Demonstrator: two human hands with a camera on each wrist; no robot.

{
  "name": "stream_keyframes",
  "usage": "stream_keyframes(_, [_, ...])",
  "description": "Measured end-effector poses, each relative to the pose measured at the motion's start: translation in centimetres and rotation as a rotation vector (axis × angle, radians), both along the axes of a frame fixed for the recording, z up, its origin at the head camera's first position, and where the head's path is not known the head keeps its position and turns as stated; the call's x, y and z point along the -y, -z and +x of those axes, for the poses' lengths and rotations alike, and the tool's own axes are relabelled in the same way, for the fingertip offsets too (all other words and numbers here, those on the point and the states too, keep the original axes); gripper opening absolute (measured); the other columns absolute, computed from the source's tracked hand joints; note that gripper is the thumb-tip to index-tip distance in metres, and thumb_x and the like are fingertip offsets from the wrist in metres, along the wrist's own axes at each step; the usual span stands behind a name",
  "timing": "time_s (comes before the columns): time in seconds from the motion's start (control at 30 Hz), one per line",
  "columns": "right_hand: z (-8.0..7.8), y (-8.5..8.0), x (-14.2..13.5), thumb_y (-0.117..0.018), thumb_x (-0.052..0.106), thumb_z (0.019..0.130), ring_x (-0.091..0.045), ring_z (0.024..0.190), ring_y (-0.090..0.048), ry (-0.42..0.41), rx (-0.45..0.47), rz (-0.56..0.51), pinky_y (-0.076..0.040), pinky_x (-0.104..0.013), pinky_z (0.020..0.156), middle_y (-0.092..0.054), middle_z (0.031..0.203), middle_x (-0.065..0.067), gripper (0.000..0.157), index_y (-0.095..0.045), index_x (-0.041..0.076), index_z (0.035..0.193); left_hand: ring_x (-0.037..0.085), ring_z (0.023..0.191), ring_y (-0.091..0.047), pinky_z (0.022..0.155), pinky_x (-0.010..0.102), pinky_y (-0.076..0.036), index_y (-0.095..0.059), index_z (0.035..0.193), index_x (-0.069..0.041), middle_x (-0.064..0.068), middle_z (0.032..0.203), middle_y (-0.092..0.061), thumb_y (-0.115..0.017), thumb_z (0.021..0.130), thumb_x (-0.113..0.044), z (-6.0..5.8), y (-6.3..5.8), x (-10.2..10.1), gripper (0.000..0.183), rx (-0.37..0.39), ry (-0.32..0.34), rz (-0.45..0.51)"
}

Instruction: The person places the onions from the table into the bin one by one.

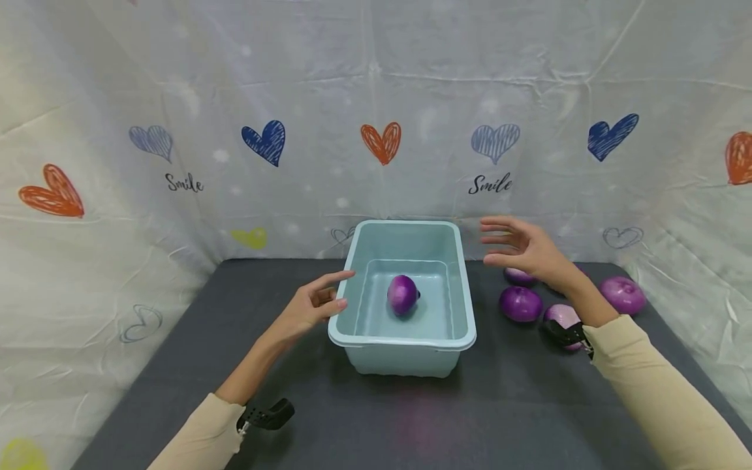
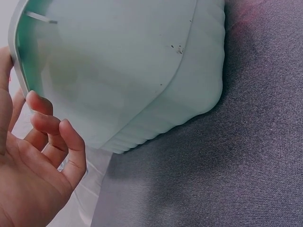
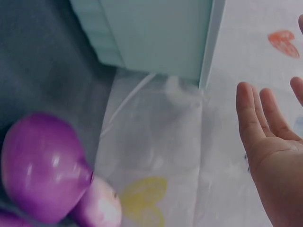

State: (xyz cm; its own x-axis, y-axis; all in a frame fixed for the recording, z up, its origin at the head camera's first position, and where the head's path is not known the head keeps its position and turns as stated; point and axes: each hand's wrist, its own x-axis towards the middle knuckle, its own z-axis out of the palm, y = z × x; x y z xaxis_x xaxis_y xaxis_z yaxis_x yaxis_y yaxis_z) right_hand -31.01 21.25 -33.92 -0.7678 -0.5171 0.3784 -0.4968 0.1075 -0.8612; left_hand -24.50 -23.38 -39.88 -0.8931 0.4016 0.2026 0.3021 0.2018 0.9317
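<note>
A pale blue-green plastic tub (image 1: 405, 343) stands in the middle of the dark table, with one red onion (image 1: 403, 295) lying on its floor. At the tub's left rim is my left hand (image 1: 311, 305), its index finger reaching over the edge and its other fingers loosely bent; whether it touches the rim I cannot tell. My right hand (image 1: 523, 247) hovers in the air right of the tub, fingers spread and holding nothing. Below it and to its right lie several red onions (image 1: 520, 304), some partly hidden by the hand and forearm.
The dark table cloth (image 1: 399, 424) reaches back to a pale curtain (image 1: 329, 65) printed with hearts, close behind the tub. One onion (image 1: 623, 295) lies near the table's right edge. A black strap (image 1: 267, 415) hangs at my left wrist.
</note>
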Motion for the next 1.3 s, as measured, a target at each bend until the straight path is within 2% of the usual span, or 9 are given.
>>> stream_keyframes(0.2, [0.5, 0.4, -2.6, -0.07, -0.004, 0.094, -0.038, 0.13, -0.051, 0.054, -0.007, 0.01, -0.05, -0.033, 0.095, -0.048, 0.147, -0.016, 0.063, -0.048, 0.009, 0.151, 0.015, 0.069, -0.046, 0.063, 0.035, -0.045, -0.052, 0.151, -0.016, 0.008, 0.075, -0.043, -0.066, 0.102, -0.016, 0.0, 0.0, 0.0, 0.051, 0.007, 0.0, 0.005])
stream_keyframes(0.47, [1.9, 0.9, -5.9, -0.068, -0.002, 0.097, -0.029, 0.128, -0.054, 0.158, 0.012, 0.029, -0.048, -0.027, 0.094, -0.052, 0.143, -0.011, 0.058, -0.048, 0.008, 0.15, 0.016, 0.069, -0.048, 0.063, 0.037, -0.047, -0.05, 0.151, -0.012, 0.009, 0.075, -0.049, -0.064, 0.103, -0.014, -0.2, 0.2, 0.0, 0.051, -0.018, 0.012, 0.002])
stream_keyframes(0.6, [2.5, 1.4, -7.5, -0.065, -0.006, 0.097, -0.021, 0.126, -0.056, 0.152, 0.018, -0.015, -0.049, -0.027, 0.094, -0.053, 0.142, -0.009, 0.058, -0.047, 0.004, 0.151, 0.018, 0.07, -0.049, 0.064, 0.041, -0.047, -0.05, 0.152, -0.015, 0.009, 0.076, -0.05, -0.064, 0.103, -0.015, -0.2, 0.3, 0.0, 0.051, -0.009, 0.014, -0.005])
stream_keyframes(0.77, [2.8, 2.4, -9.4, -0.062, -0.013, 0.095, -0.017, 0.123, -0.058, 0.137, -0.006, -0.066, -0.048, -0.027, 0.095, -0.055, 0.14, -0.008, 0.059, -0.046, 0.001, 0.15, 0.019, 0.068, -0.047, 0.062, 0.039, -0.045, -0.05, 0.151, -0.015, 0.009, 0.075, -0.049, -0.064, 0.103, -0.016, -0.2, 0.3, 0.0, 0.051, -0.011, 0.006, -0.01])
stream_keyframes(1.0, [4.2, 3.4, -11.9, -0.062, -0.009, 0.098, -0.012, 0.12, -0.059, 0.261, -0.05, 0.036, -0.047, -0.021, 0.092, -0.057, 0.137, 0.001, 0.055, -0.048, 0.003, 0.149, 0.016, 0.066, -0.045, 0.06, 0.038, -0.043, -0.05, 0.151, -0.016, 0.009, 0.074, -0.046, -0.064, 0.103, -0.017, -0.1, 0.2, -0.1, 0.051, -0.001, 0.003, -0.007])
stream_keyframes(1.1, [5.0, 3.7, -13.0, -0.062, -0.008, 0.099, -0.009, 0.12, -0.058, 0.311, -0.029, 0.052, -0.047, -0.018, 0.091, -0.057, 0.136, 0.004, 0.054, -0.048, 0.004, 0.15, 0.016, 0.065, -0.043, 0.06, 0.036, -0.043, -0.05, 0.152, -0.016, 0.009, 0.074, -0.046, -0.063, 0.103, -0.017, -0.1, 0.2, -0.1, 0.05, 0.002, 0.01, -0.007])
stream_keyframes(1.3, [5.9, 4.7, -15.3, -0.061, -0.008, 0.099, -0.003, 0.116, -0.059, 0.392, 0.022, 0.052, -0.048, -0.016, 0.087, -0.058, 0.134, 0.008, 0.053, -0.049, 0.006, 0.149, 0.027, 0.069, -0.047, 0.063, 0.039, -0.046, -0.05, 0.151, -0.019, 0.01, 0.076, -0.049, -0.063, 0.103, -0.018, 0.1, 0.1, 0.0, 0.05, 0.01, 0.004, -0.024])
